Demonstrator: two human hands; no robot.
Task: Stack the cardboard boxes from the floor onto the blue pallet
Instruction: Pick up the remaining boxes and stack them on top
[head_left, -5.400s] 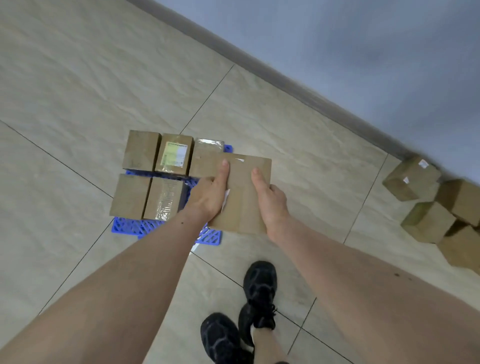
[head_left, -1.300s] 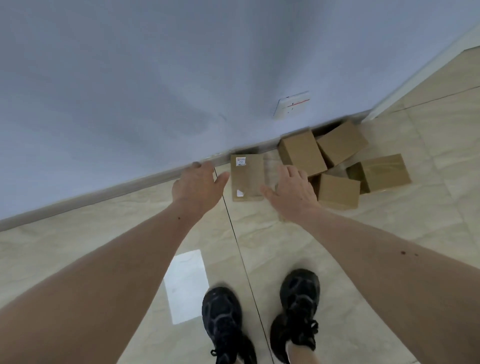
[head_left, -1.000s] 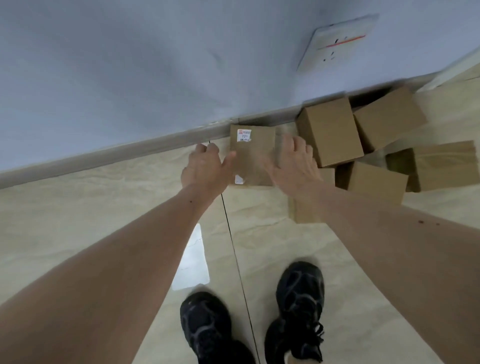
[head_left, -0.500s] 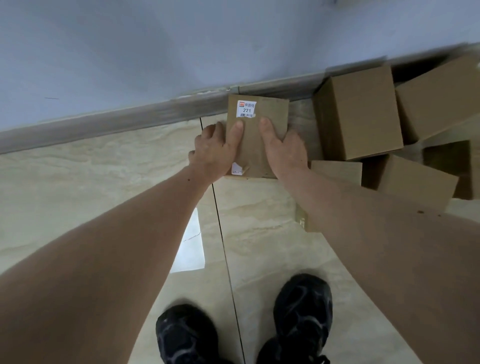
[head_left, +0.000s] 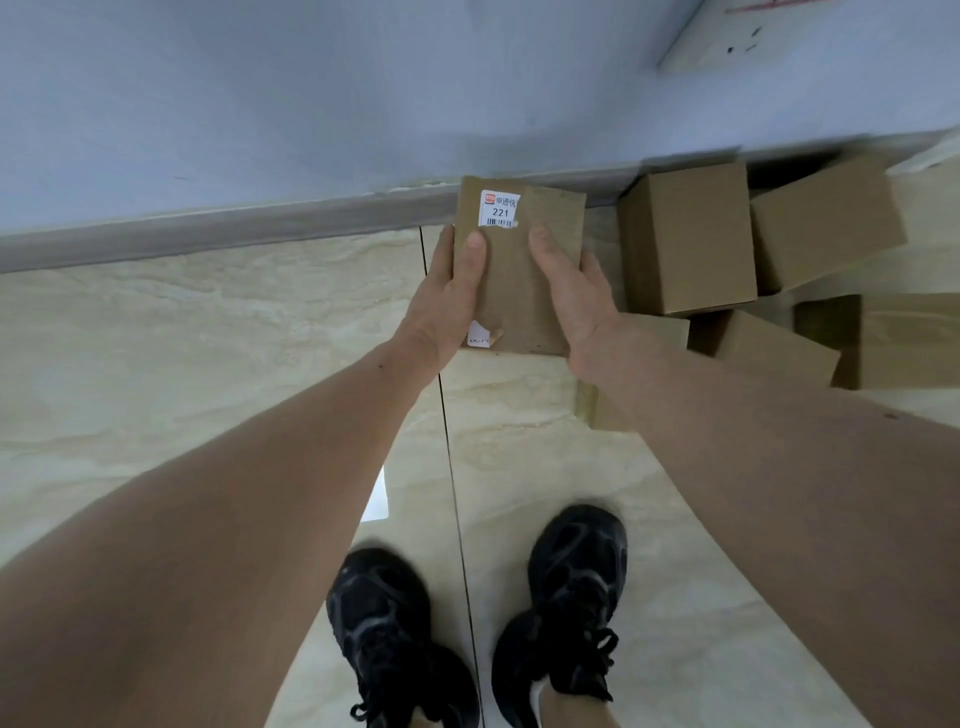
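step: lift | box (head_left: 519, 280) clamped between left hand (head_left: 447, 306) and right hand (head_left: 576, 301), thumbs on top, by the wall beside other boxes (head_left: 685, 239) | advice: box to be kept level, grip even, neighbours cleared before turning | pallet not seen

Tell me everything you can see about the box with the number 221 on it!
The box is plain brown cardboard with a white sticker reading 221 above a barcode, and a torn white scrap at its near corner. The left hand and right hand grip its sides, thumbs on top. It is near the wall, left of the other boxes.
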